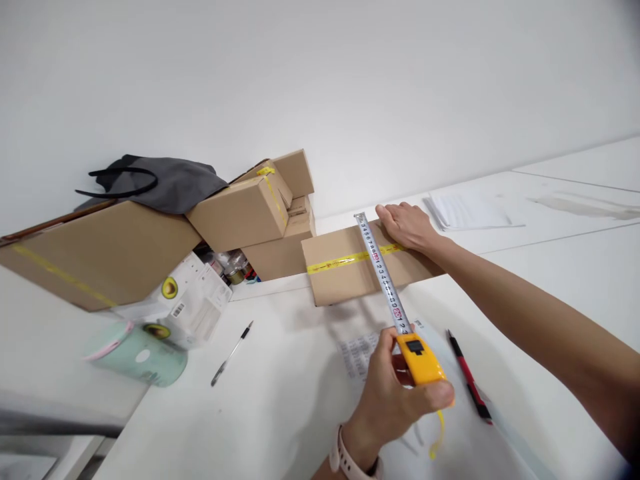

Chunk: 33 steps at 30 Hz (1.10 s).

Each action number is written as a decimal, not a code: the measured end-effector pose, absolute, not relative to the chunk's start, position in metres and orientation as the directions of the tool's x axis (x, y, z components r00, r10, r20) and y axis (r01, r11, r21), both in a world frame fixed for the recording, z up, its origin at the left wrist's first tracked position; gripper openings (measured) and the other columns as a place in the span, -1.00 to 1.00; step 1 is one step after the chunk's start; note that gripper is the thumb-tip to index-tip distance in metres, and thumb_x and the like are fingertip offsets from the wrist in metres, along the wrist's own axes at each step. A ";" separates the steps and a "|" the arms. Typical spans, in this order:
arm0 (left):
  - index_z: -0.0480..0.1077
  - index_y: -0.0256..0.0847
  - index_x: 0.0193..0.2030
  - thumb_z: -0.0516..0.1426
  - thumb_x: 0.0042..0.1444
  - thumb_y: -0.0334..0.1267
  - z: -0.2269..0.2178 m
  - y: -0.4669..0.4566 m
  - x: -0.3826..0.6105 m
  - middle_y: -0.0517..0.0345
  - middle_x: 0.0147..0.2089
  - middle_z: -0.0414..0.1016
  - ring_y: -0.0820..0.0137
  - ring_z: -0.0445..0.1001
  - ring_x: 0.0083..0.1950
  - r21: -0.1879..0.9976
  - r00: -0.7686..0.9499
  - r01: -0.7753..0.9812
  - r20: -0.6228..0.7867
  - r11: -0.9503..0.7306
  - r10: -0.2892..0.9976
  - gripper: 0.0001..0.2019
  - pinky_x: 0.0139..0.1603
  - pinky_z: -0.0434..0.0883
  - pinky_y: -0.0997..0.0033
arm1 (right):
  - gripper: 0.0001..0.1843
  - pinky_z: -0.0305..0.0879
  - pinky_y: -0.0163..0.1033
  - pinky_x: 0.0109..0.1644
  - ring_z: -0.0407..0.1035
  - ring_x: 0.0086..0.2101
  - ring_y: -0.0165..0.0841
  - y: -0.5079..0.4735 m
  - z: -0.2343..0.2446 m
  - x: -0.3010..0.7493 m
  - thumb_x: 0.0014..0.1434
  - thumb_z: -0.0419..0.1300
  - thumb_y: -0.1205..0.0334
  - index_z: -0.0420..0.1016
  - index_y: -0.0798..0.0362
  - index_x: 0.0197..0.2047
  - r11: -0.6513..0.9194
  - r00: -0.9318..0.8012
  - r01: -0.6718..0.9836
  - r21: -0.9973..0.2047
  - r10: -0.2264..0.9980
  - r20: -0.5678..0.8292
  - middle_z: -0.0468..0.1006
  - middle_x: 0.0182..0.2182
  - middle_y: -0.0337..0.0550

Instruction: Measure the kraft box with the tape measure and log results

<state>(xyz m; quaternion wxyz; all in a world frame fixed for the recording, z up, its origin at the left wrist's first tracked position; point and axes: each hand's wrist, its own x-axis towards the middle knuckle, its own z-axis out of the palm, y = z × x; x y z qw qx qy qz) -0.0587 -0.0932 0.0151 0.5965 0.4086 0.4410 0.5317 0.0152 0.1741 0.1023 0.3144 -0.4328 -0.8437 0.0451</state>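
My left hand (387, 403) is wrapped round a yellow tape measure (423, 363), its wrist in a pale pink band. The metal blade (381, 273) is drawn out and runs away from me across a cardboard box (340, 283). Its hooked end reaches the box's far edge; I cannot tell whether it touches. A strip of yellow printed tape (340, 262) runs along the box's top. My right hand (407, 225) grips the far right part of the box, with its fingers curled and partly hidden. A yellow strap (439, 437) dangles below the tape measure.
A red-and-black pen (470, 377) and printed paper (357, 357) lie near my left hand. Another pen (233, 353) lies left. Stacked cardboard boxes (237, 217), a grey bag (173, 183), an avocado-print carton (200, 300) and a mint container (145, 357) line the left. Papers (467, 208) lie behind right.
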 end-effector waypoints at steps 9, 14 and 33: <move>0.30 -0.20 0.02 0.45 -0.14 -0.17 0.006 -0.083 -0.049 0.24 -0.30 0.41 0.49 0.40 -0.36 0.924 0.085 -0.366 -0.086 0.111 0.993 -0.38 -0.31 0.45 0.45 | -0.44 0.20 0.08 -0.02 0.37 -0.16 -0.02 0.172 0.105 0.012 0.37 -0.28 -0.17 0.21 -0.03 -0.49 0.587 -0.398 0.728 -0.355 0.783 0.478 0.55 -0.37 0.08; 0.29 -0.17 0.03 0.45 -0.13 -0.14 -0.002 -0.084 -0.049 0.24 -0.30 0.40 0.48 0.39 -0.36 0.927 0.090 -0.352 -0.103 0.129 0.991 -0.38 -0.30 0.46 0.41 | -0.45 0.22 0.10 -0.01 0.39 -0.16 0.00 0.173 0.104 0.011 0.31 -0.13 -0.22 0.38 0.01 -0.41 0.586 -0.388 0.732 -0.349 0.778 0.494 0.58 -0.31 0.12; 0.28 -0.10 0.15 0.42 -0.21 -0.29 -0.001 -0.129 -0.055 0.03 0.05 0.45 0.20 0.50 -0.03 0.990 -0.010 -0.102 -0.103 0.101 0.995 -0.27 -0.01 0.47 0.24 | -0.42 0.13 0.14 0.08 0.29 -0.07 0.01 0.140 0.087 0.021 0.37 -0.18 -0.25 0.44 0.00 -0.24 0.559 -0.282 0.765 -0.320 0.737 0.614 0.53 -0.21 0.07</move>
